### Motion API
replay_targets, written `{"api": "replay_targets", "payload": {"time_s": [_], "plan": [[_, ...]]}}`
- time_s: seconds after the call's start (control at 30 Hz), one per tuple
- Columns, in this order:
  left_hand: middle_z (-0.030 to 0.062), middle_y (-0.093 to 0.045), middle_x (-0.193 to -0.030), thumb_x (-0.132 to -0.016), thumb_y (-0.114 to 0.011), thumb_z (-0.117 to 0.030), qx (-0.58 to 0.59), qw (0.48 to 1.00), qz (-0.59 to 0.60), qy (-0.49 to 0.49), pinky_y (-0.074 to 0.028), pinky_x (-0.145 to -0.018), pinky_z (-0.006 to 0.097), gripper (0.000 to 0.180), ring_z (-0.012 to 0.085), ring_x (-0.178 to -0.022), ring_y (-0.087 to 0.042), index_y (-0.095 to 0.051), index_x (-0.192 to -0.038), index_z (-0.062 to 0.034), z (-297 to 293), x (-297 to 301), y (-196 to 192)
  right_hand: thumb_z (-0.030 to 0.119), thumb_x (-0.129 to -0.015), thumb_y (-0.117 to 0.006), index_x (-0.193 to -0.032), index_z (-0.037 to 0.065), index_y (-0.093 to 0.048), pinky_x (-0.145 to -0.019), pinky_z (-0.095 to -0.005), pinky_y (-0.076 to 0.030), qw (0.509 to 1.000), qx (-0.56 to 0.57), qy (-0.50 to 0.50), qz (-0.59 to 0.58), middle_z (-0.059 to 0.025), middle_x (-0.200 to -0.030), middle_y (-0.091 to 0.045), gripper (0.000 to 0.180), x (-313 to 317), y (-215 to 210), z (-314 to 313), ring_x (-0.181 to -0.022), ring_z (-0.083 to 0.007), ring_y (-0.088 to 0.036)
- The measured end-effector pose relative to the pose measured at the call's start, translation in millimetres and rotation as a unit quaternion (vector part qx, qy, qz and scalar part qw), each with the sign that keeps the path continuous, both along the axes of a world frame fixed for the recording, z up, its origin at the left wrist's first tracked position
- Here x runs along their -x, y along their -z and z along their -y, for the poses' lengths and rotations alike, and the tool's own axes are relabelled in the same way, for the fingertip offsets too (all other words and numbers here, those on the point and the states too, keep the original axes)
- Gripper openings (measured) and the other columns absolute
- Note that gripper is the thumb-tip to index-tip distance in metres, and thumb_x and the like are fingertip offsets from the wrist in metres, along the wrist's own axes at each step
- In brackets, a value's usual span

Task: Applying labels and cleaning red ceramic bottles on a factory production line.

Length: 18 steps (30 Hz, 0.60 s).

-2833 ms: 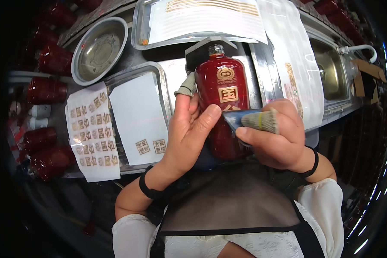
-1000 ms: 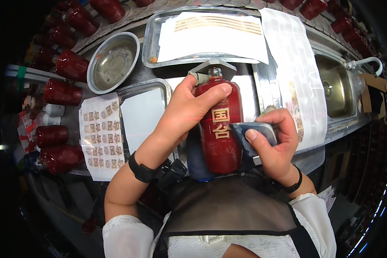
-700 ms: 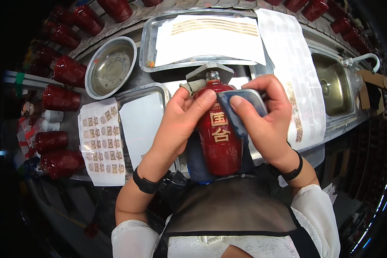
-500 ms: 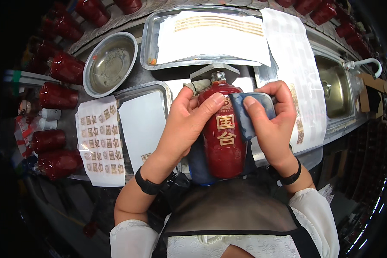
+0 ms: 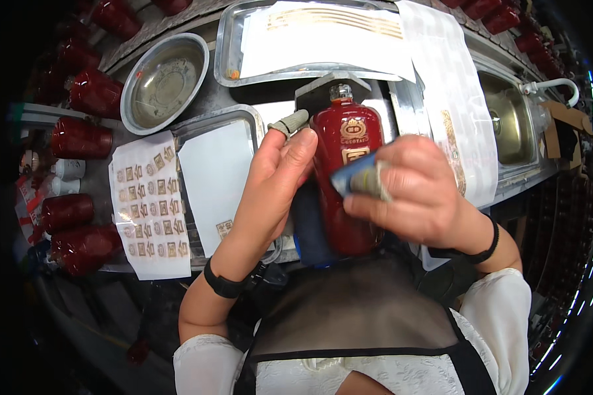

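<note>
A red glass bottle (image 5: 349,227) with gold lettering and a gold emblem lies neck-away in front of me. Its clear neck (image 5: 340,93) points to an angled grey metal rest (image 5: 313,92). My right hand (image 5: 415,191), slightly blurred, is closed on a flat blue pad (image 5: 344,179) and presses it over the bottle's lettering, partly hiding it. My left hand (image 5: 273,171) is at the bottle's left side, thumb and index finger stretched apart, other fingers partly hidden. A knitted cover (image 5: 288,123) sits on its index finger. A similar cover (image 5: 372,182) shows at the right hand.
Left of the bottle are a sheet of gold decals (image 5: 150,217), a tray (image 5: 254,122) with white paper and a metal bowl (image 5: 132,105). Another tray (image 5: 225,52) lies beyond. Rightward are a long patterned sheet (image 5: 471,99) and a sink (image 5: 514,118). Red bottles (image 5: 79,137) line the left edge.
My left hand has let go of the pad side and drawn back to the bottle's left edge. The right hand has moved down and left with the pad, over the lettering.
</note>
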<state>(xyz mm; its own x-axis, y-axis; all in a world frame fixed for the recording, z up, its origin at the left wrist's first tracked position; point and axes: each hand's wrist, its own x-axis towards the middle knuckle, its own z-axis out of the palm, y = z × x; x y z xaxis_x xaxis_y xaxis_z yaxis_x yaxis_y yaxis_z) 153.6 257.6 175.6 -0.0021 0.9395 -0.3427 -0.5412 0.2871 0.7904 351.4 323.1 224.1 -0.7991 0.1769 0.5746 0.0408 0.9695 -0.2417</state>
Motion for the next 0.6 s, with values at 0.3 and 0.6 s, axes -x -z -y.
{"api": "replay_targets", "payload": {"time_s": [0.3, 0.6], "plan": [[0.0213, -0.066, -0.108, -0.085, -0.079, -0.024, -0.026, 0.994, -0.106, 0.008, -0.059, -0.076, 0.031, 0.052, 0.0197, -0.093, -0.068, -0.043, -0.110, 0.0031, -21, -22, -1, 0.008, -0.070, -0.080, -0.094, 0.004, -0.072, -0.067, -0.0363, -0.049, 0.950, 0.309, 0.036, -0.030, -0.0079, -0.084, -0.068, 0.025, -37, 5, 34, -0.073, -0.0247, -0.064], [0.0154, -0.067, -0.111, -0.089, -0.074, -0.023, -0.018, 0.993, -0.111, 0.030, -0.056, -0.086, 0.031, 0.052, 0.0185, -0.096, -0.069, -0.045, -0.127, -0.0005, -16, -20, -1, 0.006, -0.076, -0.082, -0.093, 0.001, -0.069, -0.074, -0.0275, -0.048, 0.817, 0.510, 0.231, -0.136, -0.0089, -0.094, -0.069, 0.021, -46, 25, 64, -0.080, -0.0177, -0.064]]}}
